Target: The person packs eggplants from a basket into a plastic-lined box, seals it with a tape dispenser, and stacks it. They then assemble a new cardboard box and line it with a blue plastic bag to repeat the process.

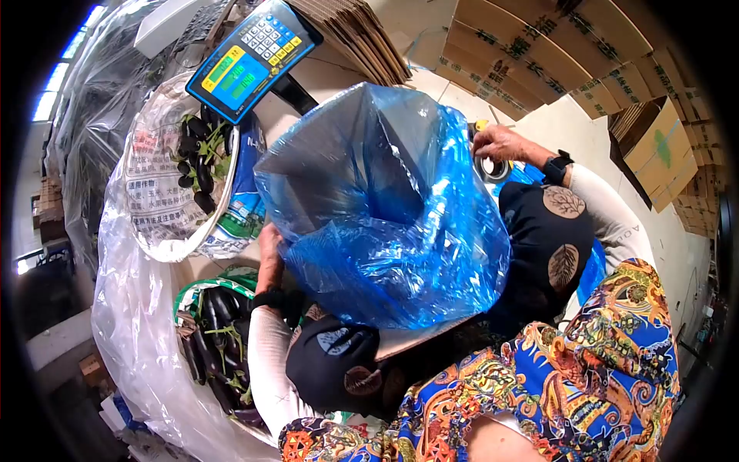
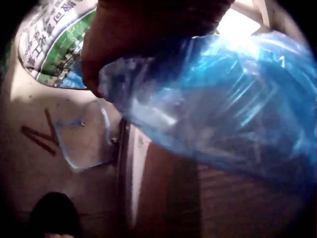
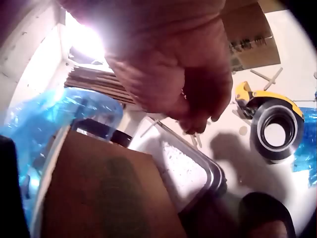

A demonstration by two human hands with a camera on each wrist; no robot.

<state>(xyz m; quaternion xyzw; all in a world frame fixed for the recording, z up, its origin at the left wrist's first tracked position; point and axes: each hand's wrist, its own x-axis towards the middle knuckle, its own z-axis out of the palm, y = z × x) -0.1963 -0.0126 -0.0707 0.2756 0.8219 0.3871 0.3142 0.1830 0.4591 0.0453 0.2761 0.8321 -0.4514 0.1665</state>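
Note:
A translucent blue plastic bag [image 1: 385, 231] stands wide, its film over the edge of a cardboard box [image 3: 109, 183], between the person's knees. At the bag's left side, the left hand [image 1: 269, 250] grips its film; in the left wrist view the hand [image 2: 143, 39] lies over the edge of the bag [image 2: 223, 99]. Beyond the bag's right side, the right hand [image 1: 499, 144] hangs with loosely bent fingers, nothing visible in them. The right wrist view shows this hand [image 3: 173, 69] above a metal scale platform [image 3: 183, 168], apart from a tape dispenser [image 3: 275, 129].
A scale display [image 1: 254, 61] stands at the upper left. Eggplants [image 1: 204, 158] lie in a woven sack [image 1: 162, 200], and more eggplants [image 1: 223, 331] fill a green-edged sack at lower left. Flattened cartons [image 1: 354, 38] stand at the top; printed cartons [image 1: 539, 46] are stacked at upper right.

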